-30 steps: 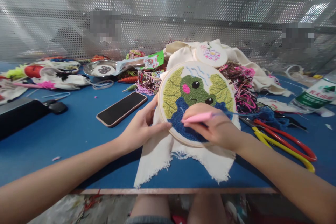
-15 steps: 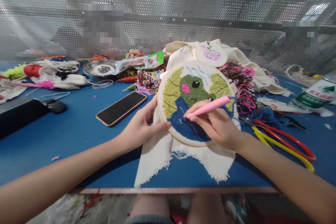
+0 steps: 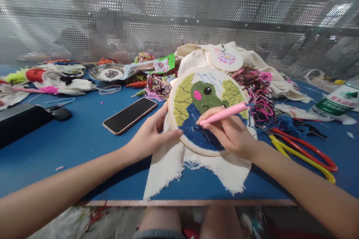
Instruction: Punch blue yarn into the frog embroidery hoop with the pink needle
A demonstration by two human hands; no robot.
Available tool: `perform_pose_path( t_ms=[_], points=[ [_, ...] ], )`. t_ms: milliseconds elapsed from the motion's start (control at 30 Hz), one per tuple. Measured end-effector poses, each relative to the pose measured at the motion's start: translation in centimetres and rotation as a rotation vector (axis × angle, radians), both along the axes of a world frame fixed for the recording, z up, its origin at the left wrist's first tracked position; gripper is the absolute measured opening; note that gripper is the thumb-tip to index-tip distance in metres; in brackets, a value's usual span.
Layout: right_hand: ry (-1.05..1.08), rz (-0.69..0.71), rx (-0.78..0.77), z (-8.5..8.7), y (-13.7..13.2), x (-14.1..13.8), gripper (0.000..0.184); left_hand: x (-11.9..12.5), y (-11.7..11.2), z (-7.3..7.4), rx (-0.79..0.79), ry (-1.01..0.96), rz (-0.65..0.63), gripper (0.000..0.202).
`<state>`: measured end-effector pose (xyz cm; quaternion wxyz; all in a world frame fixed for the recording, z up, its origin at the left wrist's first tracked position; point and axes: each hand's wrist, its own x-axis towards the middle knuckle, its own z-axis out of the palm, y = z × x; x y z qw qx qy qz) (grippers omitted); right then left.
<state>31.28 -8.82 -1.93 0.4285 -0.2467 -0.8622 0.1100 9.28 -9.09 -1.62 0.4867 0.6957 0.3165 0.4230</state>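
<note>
A round embroidery hoop [image 3: 174, 117] tilts toward me, stretching white cloth [image 3: 165, 168] whose frayed ends hang over the blue table. Its stitched picture has a green animal with a pink cheek, yellow-green leaves and a dark blue area. My left hand [image 3: 153, 132] grips the hoop's left rim, thumb in front and fingers mostly behind. In my right hand [image 3: 231, 130] is a pink punch needle pen [image 3: 227, 114], pinched near its lower end, its tip at the blue stitching. Blue yarn shows at the pen's upper end. The needle itself is too small to make out.
A phone [image 3: 130, 115] lies left of the hoop. Red-and-yellow-handled scissors [image 3: 305, 151] and a plastic bottle [image 3: 339, 99] are at the right. Yarn tangles [image 3: 259, 93], a smaller flowered hoop [image 3: 226, 58] and a metal dish [image 3: 95, 73] lie behind. A black case [image 3: 25, 119] sits far left.
The hoop's upper part has tipped very slightly, and the pen's upper end has shifted a little to the right. Both hands keep their holds.
</note>
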Motion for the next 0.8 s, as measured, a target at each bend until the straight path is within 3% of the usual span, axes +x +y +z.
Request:
perform_pose_path(
  t_ms=[167, 300, 400, 600, 800],
  points=[
    [-0.068, 0.043, 0.130, 0.08, 0.01, 0.08, 0.013, 0.00, -0.28, 0.13, -0.006, 0.008, 0.002, 0.073],
    [-0.222, -0.018, 0.073, 0.39, -0.22, -0.18, 0.010, -0.07, -0.81, 0.20, -0.014, 0.034, 0.031, 0.077],
    [-0.294, -0.047, 0.121, 0.14, -0.27, -0.44, 0.011, -0.11, -0.92, 0.15, 0.011, 0.056, 0.065, 0.081],
    [-0.020, -0.081, 0.024, -0.45, -0.18, -0.38, 0.007, -0.03, -0.42, -0.12, -0.012, 0.015, 0.021, 0.074],
    [0.043, -0.050, -0.040, -0.22, -0.15, -0.06, 0.009, -0.13, -0.30, -0.29, -0.020, 0.023, 0.030, 0.081]
  ],
)
